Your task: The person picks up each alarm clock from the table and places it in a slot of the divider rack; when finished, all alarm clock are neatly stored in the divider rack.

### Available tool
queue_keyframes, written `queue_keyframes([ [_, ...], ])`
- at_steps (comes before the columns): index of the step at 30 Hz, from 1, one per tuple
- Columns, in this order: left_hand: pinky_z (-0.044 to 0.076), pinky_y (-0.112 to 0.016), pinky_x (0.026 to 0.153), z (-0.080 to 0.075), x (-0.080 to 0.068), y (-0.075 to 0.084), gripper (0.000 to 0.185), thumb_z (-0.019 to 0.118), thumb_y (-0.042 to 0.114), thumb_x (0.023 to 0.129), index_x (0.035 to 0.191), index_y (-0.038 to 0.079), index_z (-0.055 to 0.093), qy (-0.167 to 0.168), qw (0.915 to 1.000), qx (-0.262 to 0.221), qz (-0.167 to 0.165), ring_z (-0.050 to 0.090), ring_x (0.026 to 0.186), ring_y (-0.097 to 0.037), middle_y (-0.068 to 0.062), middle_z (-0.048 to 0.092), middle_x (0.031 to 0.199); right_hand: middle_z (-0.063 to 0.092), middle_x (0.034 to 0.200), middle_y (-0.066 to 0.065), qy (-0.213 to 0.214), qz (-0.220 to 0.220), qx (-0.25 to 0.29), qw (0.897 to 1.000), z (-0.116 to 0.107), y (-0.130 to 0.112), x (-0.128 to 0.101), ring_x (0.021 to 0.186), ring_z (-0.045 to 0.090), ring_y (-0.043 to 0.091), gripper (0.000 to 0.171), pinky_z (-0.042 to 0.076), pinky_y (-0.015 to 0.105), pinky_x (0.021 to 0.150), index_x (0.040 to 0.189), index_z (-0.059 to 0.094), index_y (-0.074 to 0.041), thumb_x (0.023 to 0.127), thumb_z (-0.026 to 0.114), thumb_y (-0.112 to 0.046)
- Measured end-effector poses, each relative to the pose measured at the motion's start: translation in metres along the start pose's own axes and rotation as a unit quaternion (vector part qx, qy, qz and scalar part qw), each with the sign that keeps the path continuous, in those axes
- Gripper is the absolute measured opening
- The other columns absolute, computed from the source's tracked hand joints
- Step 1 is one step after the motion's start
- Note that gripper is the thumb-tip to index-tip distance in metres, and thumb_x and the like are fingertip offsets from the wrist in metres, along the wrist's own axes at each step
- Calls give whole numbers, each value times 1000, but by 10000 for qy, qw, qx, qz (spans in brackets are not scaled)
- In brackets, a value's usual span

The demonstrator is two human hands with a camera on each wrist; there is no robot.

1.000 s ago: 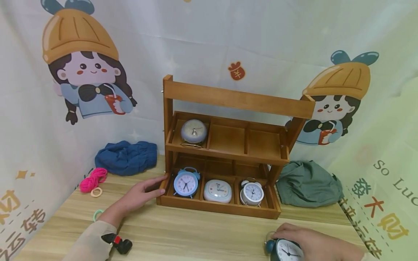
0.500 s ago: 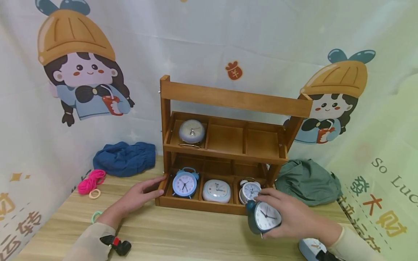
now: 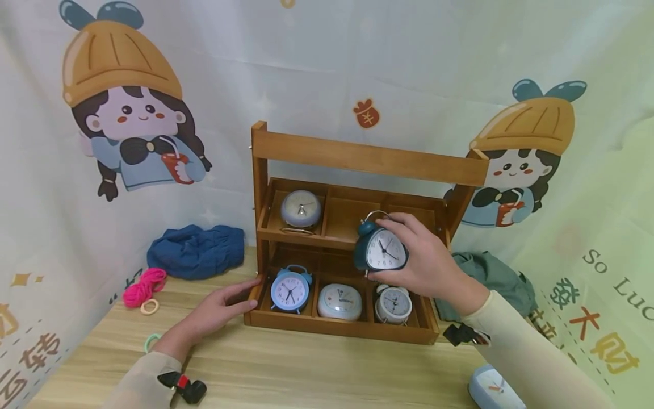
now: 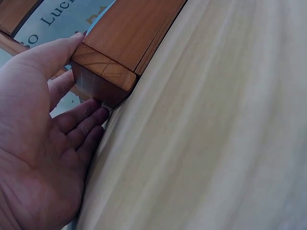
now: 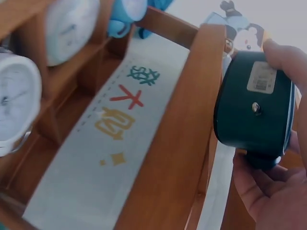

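My right hand (image 3: 424, 258) grips a dark green rounded-triangular alarm clock (image 3: 382, 253) by its side. The clock is in front of the upper tier of a brown wooden shelf (image 3: 368, 152), near its middle and right compartments. In the right wrist view the clock's green back (image 5: 249, 115) shows a label and a knob. My left hand (image 3: 214, 311) holds the shelf's lower left front corner, thumb at the front and fingers along the side. A round lavender clock (image 3: 300, 209) sits in the upper left compartment.
The lower tier bears a blue twin-bell clock (image 3: 289, 289), a pale oval clock (image 3: 339, 302) and a white twin-bell clock (image 3: 393, 305). A light-blue clock (image 3: 493, 389) lies near the right forearm. Blue cloth (image 3: 196, 253), green cloth (image 3: 493, 284) and pink yarn (image 3: 145, 288) flank the shelf.
My right hand has carried the green clock from the table's lower right up and left to the upper tier. My left hand has stayed at the shelf corner.
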State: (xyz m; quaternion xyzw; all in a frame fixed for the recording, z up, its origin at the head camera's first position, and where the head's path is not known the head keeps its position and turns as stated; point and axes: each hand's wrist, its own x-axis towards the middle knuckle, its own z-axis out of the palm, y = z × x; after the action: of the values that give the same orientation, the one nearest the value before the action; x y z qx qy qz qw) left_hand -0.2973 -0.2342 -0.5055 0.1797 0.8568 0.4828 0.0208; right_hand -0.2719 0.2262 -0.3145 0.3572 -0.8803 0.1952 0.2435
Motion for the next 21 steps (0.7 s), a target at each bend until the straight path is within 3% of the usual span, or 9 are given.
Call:
queue_keyframes([
  [11,33,-69,127,1,-2,-1,61,73,37,110,165,18,57,-2,9999,-82,124,42,159,-45,-12,52,169,56,151,20,449,664,-271,9964,16,3,57,124,63,38,99,61,57,99,158,59,-10,78,102,-48],
  [21,32,-71,127,0,1,0,61,72,40,110,165,18,57,-11,10000,46,44,41,159,-47,-14,52,169,53,157,23,323,1111,-682,9909,39,16,75,138,55,43,98,52,61,115,158,59,-8,80,99,-53],
])
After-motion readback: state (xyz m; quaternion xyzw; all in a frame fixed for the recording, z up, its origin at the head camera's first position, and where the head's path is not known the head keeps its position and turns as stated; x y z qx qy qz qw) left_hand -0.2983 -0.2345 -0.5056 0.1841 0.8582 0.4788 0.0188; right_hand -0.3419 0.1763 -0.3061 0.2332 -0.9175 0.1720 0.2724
